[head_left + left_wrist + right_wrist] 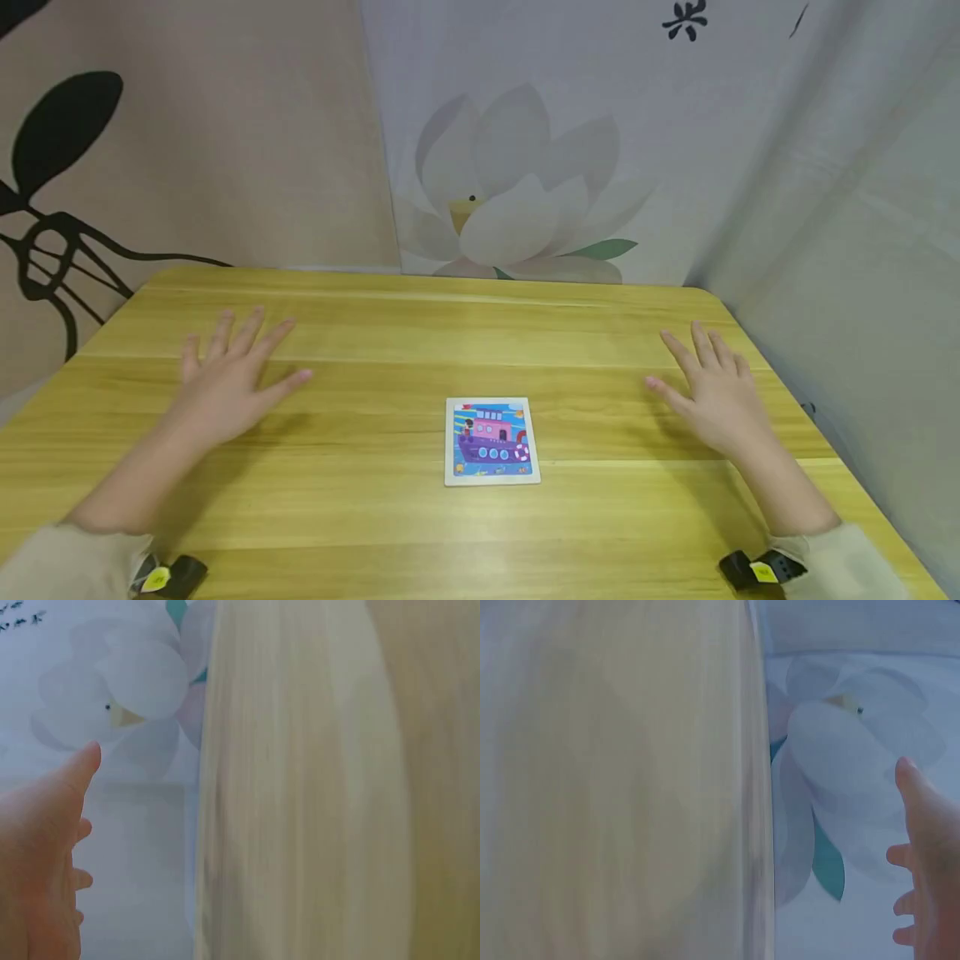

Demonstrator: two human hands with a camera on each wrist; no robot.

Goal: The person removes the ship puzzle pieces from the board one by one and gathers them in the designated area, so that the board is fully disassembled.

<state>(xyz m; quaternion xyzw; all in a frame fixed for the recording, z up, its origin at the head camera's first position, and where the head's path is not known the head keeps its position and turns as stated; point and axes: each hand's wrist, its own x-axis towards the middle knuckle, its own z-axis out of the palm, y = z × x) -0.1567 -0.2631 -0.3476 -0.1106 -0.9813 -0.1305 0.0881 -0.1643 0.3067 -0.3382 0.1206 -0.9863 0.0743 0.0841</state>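
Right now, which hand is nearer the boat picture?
Right, slightly, by the head view: right hand is right of the boat picture; left hand is left of it, a bit farther.

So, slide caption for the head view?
Left hand and right hand, outspread, flank a white-bordered boat picture on a wooden table.

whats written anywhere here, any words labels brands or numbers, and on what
Nothing is readable.
Left yellow label on a wrist device: too small and blurred.
Right yellow label on the other wrist device: likewise unreadable.
Boat picture: no legible words.
Dark marks on the backdrop: not legible as text.
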